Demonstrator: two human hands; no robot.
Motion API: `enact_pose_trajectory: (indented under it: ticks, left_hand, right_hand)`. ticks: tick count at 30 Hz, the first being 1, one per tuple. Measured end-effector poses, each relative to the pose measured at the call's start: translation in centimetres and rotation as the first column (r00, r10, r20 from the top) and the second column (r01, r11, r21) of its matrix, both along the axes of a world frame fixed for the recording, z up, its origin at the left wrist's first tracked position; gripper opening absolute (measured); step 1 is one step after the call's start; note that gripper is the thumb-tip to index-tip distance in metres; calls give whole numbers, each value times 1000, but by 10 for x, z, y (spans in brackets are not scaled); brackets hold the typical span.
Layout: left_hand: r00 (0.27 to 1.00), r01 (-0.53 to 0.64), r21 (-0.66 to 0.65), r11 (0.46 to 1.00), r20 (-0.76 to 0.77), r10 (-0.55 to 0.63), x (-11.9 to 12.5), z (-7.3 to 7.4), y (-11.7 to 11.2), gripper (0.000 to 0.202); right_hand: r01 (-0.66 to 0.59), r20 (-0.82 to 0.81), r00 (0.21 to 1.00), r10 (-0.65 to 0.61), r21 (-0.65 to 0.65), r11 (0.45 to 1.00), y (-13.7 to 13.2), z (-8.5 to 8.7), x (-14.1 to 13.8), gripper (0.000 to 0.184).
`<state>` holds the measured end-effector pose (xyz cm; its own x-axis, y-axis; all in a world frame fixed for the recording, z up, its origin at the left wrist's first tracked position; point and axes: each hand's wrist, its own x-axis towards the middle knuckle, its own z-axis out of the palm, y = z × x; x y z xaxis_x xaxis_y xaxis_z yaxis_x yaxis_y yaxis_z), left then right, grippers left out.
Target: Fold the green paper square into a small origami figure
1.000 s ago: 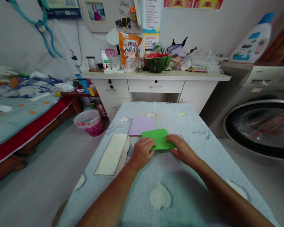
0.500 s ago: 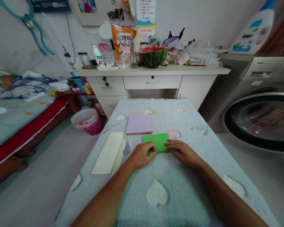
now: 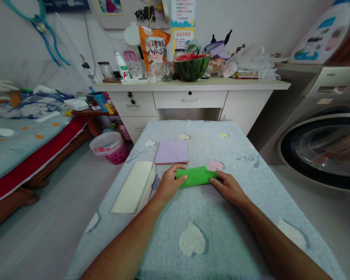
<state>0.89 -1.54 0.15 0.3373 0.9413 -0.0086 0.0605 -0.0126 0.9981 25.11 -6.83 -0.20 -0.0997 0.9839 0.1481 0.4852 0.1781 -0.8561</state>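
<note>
A green paper sheet [image 3: 196, 177], folded into a narrow strip, lies on the blue cloth-covered table [image 3: 210, 217]. My left hand [image 3: 169, 185] pinches its left end, thumb on top. My right hand [image 3: 228, 187] grips the right end with fingers curled on the edge. Just beyond the green strip lies a stack of lilac paper [image 3: 172, 152] with a red edge showing beneath. A cream folded sheet [image 3: 134, 187] lies to the left of my left hand.
A white desk [image 3: 192, 102] stands past the table, crowded with a halved watermelon [image 3: 191, 66], bottles and bags. A washing machine [image 3: 323, 128] is at the right, a bed [image 3: 23, 136] at the left, a pink bin [image 3: 108, 146] on the floor.
The green sheet has been folded over from a wide sheet into a narrow strip. Both hands moved from its near edge to its two ends.
</note>
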Motion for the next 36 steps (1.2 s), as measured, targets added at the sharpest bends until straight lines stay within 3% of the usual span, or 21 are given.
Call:
enact_pose_trajectory:
  ticks: [5, 11, 14, 18, 22, 29, 34, 36]
  left_hand:
    - [984, 6, -54, 999, 181, 4, -1, 12, -5, 44]
    - [959, 80, -69, 994, 279, -58, -1, 18, -7, 46]
    - [958, 115, -78, 990, 272, -90, 0, 15, -6, 42]
    - [959, 78, -115, 990, 280, -43, 2, 11, -6, 38]
    - [946, 44, -156, 987, 325, 9, 5, 11, -8, 43]
    - [937, -37, -187, 982, 335, 100, 5, 14, -9, 55]
    - [960, -75, -133, 988, 259, 107, 5, 13, -8, 55]
    - [967, -99, -84, 992, 226, 116, 4, 13, -8, 59]
  right_hand:
    - [55, -115, 992, -49, 49, 997, -4, 4, -3, 23]
    - [86, -338, 937, -84, -9, 996, -7, 12, -11, 31]
    - [111, -416, 901, -119, -44, 993, -7, 14, -14, 36]
    - [104, -458, 881, -120, -59, 993, -7, 12, -14, 38]
    - [73, -485, 869, -101, -76, 994, -9, 12, -12, 42]
    - [-44, -599, 800, -44, -131, 990, -11, 12, -15, 65]
    - [61, -552, 825, -119, -121, 991, -11, 12, -16, 81]
    - [78, -537, 835, -118, -97, 992, -11, 13, -15, 78]
